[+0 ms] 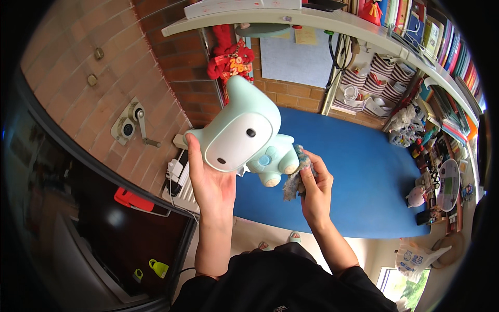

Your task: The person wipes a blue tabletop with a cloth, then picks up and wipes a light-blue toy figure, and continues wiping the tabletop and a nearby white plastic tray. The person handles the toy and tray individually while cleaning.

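Observation:
A mint-green, dinosaur-like figure [238,136] with a white face panel and two dark oval eyes is held tilted above the blue desk top [351,175]. My left hand [212,179] supports its large head from below, thumb up along the side. Pinched in the fingers of my right hand [317,183] is a grey-blue cloth [293,185], pressed against the figure's lower body by one foot. A round blue button-like disc [265,160] sits on the figure's chest. The back of the figure is hidden from me.
A shelf [351,19] with books runs overhead. Striped hanging pockets [376,82] and a grey board [294,56] are on the back wall. Small items and a pink pig figure [416,196] line the desk's right side. A power strip [175,171] with a cable lies at the left.

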Demonstrator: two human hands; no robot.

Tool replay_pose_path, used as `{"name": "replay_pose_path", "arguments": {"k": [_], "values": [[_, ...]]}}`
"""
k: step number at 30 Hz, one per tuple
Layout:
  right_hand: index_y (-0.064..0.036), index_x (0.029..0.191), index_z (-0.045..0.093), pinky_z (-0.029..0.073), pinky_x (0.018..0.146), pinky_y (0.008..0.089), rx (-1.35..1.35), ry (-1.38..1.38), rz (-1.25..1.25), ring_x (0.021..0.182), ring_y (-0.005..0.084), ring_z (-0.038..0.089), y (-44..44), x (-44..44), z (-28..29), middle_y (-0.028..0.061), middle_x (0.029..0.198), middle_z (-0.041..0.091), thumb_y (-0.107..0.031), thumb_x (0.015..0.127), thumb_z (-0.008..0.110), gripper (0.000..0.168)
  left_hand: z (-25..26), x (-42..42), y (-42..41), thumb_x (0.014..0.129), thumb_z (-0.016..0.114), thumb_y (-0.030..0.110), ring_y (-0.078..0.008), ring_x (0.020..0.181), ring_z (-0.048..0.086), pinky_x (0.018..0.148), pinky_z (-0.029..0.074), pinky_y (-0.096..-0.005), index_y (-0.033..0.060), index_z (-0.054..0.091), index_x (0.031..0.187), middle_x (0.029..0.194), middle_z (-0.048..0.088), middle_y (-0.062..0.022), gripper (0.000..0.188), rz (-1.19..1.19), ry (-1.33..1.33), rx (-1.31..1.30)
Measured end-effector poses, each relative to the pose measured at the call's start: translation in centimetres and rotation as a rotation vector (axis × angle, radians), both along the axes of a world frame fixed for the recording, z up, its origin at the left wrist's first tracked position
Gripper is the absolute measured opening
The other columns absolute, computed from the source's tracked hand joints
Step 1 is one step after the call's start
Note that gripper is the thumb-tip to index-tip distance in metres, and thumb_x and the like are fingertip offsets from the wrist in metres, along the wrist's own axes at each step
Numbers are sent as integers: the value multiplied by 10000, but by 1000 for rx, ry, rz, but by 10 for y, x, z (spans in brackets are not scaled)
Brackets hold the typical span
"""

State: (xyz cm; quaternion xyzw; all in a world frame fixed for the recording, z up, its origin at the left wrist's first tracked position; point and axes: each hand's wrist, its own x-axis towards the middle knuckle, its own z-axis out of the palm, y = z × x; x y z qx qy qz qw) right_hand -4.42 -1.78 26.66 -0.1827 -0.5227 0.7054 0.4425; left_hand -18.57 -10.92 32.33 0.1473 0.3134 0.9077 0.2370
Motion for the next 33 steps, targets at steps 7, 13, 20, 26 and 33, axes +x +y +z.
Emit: {"name": "replay_pose_path", "arguments": {"k": [7,13,20,26,33], "values": [[-4,1216,561,473,728,214,-188,159,99,880,70,576,5,2,2,48,1035,641,-112,989,492,260,7,10,-20,689,759,208,-267,1315,381,1098,299,-443,22,76,1487,1413,361,-148,1066,-211,553,-28],[6,1169,605,483,737,232,-81,-3,117,860,70,561,-1,0,11,46,1013,653,-143,975,537,254,-6,-16,-17,668,827,369,-246,1241,435,1012,403,-390,16,209,1436,1329,428,-139,1047,-33,809,-179],[27,1070,659,485,769,265,386,-123,-191,899,146,595,-3,1,12,128,1035,640,-73,929,579,191,-50,-15,2,701,774,410,-260,1193,469,1008,391,-386,7,273,1413,1314,450,-118,960,196,514,-18],[2,1021,688,520,702,279,586,-99,-247,868,199,623,0,7,38,153,1011,608,-8,843,655,181,-34,4,6,702,758,460,-273,1200,476,1005,408,-404,7,253,1425,1327,437,-139,991,170,553,-21],[3,1013,695,510,553,277,798,-109,-205,678,197,616,-1,8,48,136,935,581,35,812,660,207,-40,11,-5,681,752,450,-281,1190,481,998,420,-411,0,206,1441,1315,433,-163,1038,217,519,-93]]}}
